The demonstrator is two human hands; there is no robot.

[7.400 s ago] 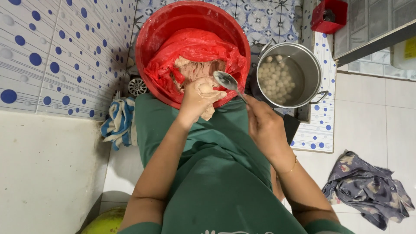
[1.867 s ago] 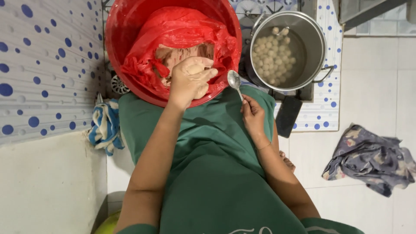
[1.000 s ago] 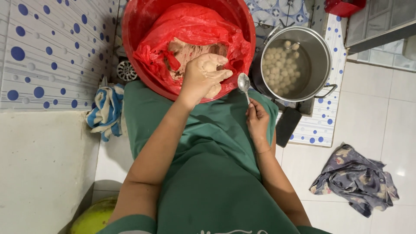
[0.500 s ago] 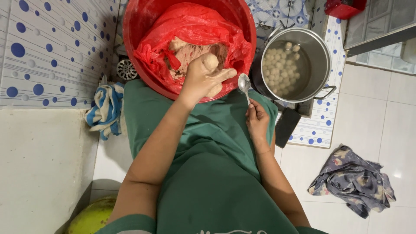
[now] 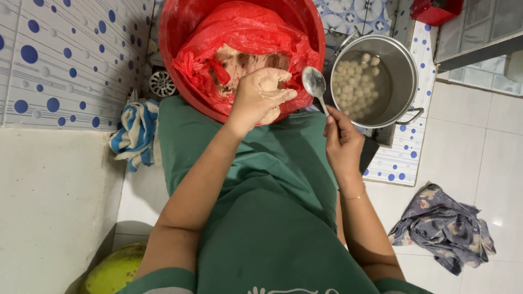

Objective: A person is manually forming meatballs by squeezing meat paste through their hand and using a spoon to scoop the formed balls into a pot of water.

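Red plastic basin, round, lined with a red plastic bag that holds a pale, sticky paste; it stands on the tiled floor just in front of the person's green apron. Left hand: over the near rim of the basin, fingers curled and pressed together around a lump of paste, which bulges between thumb and forefinger. Right hand: pinching the handle of a metal spoon between thumb and fingertips, bowl upward and empty, just beside the left hand and between basin and pot. Steel pot: to the right of the basin, close to it, filled with water and many small pale balls. Handling judgement: a neat ball seems to call for an even squeeze, so that a rounded portion rises clear of the fist, and for the spoon edge to meet it at the neck, close to the fingers; carrying the portion low over the short gap to the pot should avoid splashing. Other items: a blue-and-white striped cloth against the dotted wall tiles; a crumpled grey patterned cloth on the floor at the right; a green round fruit at the lower left; a red box at the top right.
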